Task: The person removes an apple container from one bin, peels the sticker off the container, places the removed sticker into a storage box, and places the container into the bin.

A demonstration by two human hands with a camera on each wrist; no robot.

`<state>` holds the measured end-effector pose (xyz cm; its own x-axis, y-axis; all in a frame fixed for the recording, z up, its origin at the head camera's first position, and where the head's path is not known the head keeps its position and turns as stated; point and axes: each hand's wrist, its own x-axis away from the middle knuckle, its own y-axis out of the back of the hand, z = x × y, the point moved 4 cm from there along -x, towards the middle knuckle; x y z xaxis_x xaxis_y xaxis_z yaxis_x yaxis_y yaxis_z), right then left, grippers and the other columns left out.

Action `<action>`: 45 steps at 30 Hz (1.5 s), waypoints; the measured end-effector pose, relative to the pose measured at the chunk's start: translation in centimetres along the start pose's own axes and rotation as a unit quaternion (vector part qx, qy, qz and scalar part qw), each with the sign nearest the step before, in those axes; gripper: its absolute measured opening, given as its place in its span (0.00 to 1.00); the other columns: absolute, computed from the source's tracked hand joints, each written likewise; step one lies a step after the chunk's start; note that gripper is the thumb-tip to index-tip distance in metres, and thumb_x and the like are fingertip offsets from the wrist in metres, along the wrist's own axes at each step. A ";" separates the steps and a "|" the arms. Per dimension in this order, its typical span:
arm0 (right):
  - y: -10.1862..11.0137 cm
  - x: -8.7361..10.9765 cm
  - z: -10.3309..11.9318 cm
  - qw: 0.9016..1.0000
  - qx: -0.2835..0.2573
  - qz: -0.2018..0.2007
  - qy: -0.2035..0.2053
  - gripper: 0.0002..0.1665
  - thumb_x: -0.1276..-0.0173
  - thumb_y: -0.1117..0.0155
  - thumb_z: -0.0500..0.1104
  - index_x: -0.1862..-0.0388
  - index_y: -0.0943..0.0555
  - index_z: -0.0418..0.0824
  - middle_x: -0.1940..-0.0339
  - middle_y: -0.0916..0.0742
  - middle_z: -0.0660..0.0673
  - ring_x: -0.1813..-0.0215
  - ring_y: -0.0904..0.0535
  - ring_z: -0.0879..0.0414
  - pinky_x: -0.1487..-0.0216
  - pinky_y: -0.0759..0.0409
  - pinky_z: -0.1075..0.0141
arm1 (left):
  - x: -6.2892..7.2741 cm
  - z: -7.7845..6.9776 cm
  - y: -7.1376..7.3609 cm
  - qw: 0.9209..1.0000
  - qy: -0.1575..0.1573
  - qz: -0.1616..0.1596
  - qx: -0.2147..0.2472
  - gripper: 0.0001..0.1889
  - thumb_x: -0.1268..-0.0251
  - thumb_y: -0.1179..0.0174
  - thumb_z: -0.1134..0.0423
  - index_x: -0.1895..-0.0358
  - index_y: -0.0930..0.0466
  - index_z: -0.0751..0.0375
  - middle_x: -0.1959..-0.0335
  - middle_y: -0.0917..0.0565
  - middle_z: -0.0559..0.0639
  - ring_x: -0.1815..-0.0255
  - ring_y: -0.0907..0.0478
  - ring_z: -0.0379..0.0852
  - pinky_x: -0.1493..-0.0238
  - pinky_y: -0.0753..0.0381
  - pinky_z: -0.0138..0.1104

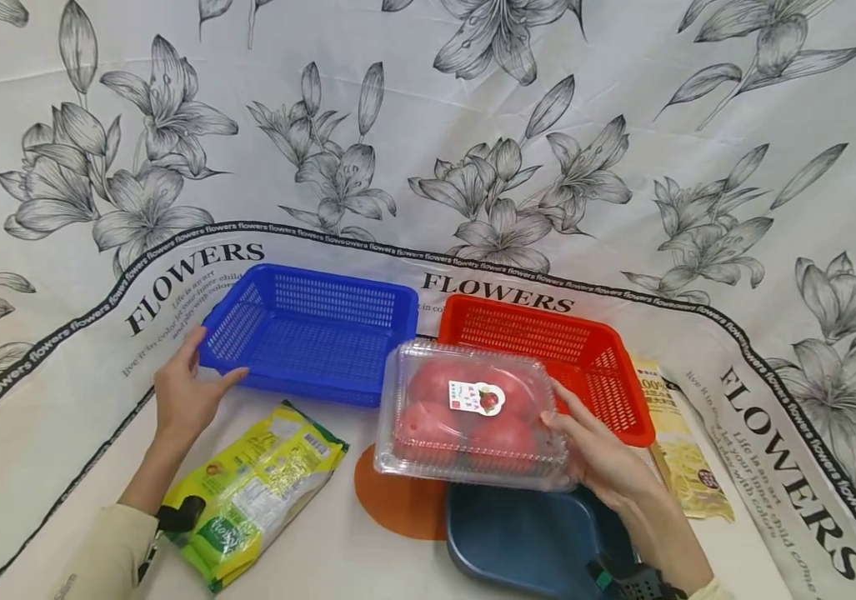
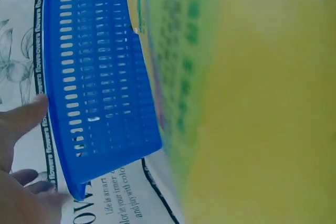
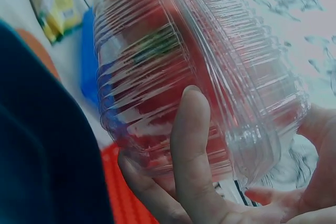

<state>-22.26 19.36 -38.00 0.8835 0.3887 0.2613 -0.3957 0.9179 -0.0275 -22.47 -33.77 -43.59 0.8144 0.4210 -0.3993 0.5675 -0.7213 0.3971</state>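
Observation:
A clear plastic clamshell box of red tomatoes (image 1: 465, 425) is held up by my right hand (image 1: 603, 454), which grips its right end. In the right wrist view, curled fingers (image 3: 191, 140) lie against the ribbed side of the box, and the thumb is on the opposite side. My left hand (image 1: 187, 392) holds the left front corner of a blue plastic basket (image 1: 315, 333), with the thumb at the front rim and the fingers at the left side. The basket has nothing in it. Behind the tomato box stands a red basket (image 1: 525, 329), partly hidden by it.
A yellow-green packet (image 1: 258, 492) lies below the blue basket, near the left forearm. Under the tomato box are a dark blue lidded container (image 1: 525, 537) and an orange round shape (image 1: 397, 496). A yellow noodle packet (image 1: 690, 458) lies right of the red basket. Flowered cloth (image 1: 397, 208) hangs behind.

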 end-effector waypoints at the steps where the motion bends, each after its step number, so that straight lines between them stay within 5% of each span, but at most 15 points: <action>1: -0.6 0.1 -0.3 1.000 -0.004 -0.002 -0.003 0.46 0.12 0.49 0.48 0.08 0.61 0.58 0.26 0.29 0.40 0.39 0.19 0.49 0.41 0.09 0.47 | 0.0 0.3 0.1 1.000 0.003 0.000 -0.002 0.48 0.41 0.20 0.72 0.18 0.37 0.73 0.16 0.39 0.68 0.15 0.41 0.65 0.14 0.38 0.53; 13: -7.5 1.5 -3.6 0.999 -0.034 0.015 -0.029 0.51 0.13 0.48 0.46 0.08 0.68 0.54 0.20 0.37 0.29 0.37 0.18 0.47 0.39 0.11 0.46 | -0.6 1.6 0.6 0.998 0.051 0.032 -0.005 0.50 0.37 0.23 0.72 0.17 0.45 0.76 0.15 0.43 0.71 0.13 0.45 0.66 0.14 0.40 0.54; 24: -11.9 1.9 -5.1 0.997 -0.033 0.001 -0.067 0.56 0.14 0.42 0.48 0.09 0.71 0.56 0.36 0.19 0.35 0.47 0.12 0.47 0.47 0.07 0.44 | -0.8 1.4 0.8 0.997 0.061 0.042 -0.001 0.50 0.36 0.22 0.71 0.17 0.44 0.76 0.16 0.41 0.72 0.15 0.42 0.68 0.16 0.37 0.56; 35: -14.8 1.7 -6.8 0.995 -0.076 0.016 -0.063 0.55 0.15 0.42 0.45 0.09 0.69 0.57 0.34 0.20 0.30 0.45 0.12 0.43 0.47 0.09 0.41 | -0.8 1.4 0.8 0.996 0.075 0.053 -0.020 0.49 0.34 0.23 0.69 0.16 0.45 0.74 0.15 0.42 0.70 0.15 0.43 0.67 0.16 0.36 0.55; 40: -15.3 1.8 -7.4 0.996 -0.065 0.002 -0.060 0.56 0.15 0.42 0.44 0.09 0.71 0.57 0.44 0.16 0.31 0.49 0.10 0.43 0.51 0.07 0.45 | -0.8 1.4 0.9 0.995 0.076 0.062 -0.019 0.50 0.34 0.22 0.66 0.16 0.44 0.73 0.15 0.43 0.69 0.15 0.42 0.69 0.16 0.35 0.56; 45: -15.9 1.8 -7.6 0.997 -0.045 -0.007 -0.059 0.58 0.14 0.42 0.44 0.10 0.74 0.54 0.39 0.19 0.26 0.48 0.11 0.44 0.50 0.07 0.48 | -0.9 1.4 1.1 0.994 0.077 0.070 -0.020 0.51 0.34 0.22 0.64 0.16 0.45 0.73 0.14 0.44 0.69 0.16 0.42 0.71 0.17 0.35 0.57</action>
<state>-12.46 6.05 -44.46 0.8510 0.3680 0.3747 -0.3544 0.9289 -0.1076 -22.68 -35.71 -43.92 0.8928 0.3996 -0.2078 0.4492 -0.7571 0.4743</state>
